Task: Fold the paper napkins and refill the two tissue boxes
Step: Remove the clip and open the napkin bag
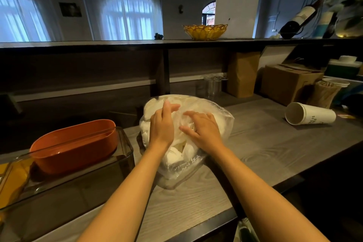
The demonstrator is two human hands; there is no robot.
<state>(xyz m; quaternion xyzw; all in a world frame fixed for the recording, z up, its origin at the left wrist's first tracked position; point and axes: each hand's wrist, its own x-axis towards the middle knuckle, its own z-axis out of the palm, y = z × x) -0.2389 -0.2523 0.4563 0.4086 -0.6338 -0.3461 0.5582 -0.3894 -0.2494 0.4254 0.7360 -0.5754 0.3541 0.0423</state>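
A clear plastic bag stuffed with white paper napkins lies on the grey wood counter in front of me. My left hand rests on top of the bag, fingers together and pointing away. My right hand lies on the bag beside it, fingers spread and pressing into the crumpled plastic. An orange oval tissue box sits inside a smoky transparent rectangular box at the left.
A paper cup lies on its side at the right. Behind it stand a cardboard box, a brown paper bag and a cup of wooden sticks. A yellow basket sits on the upper ledge. The counter edge runs near me.
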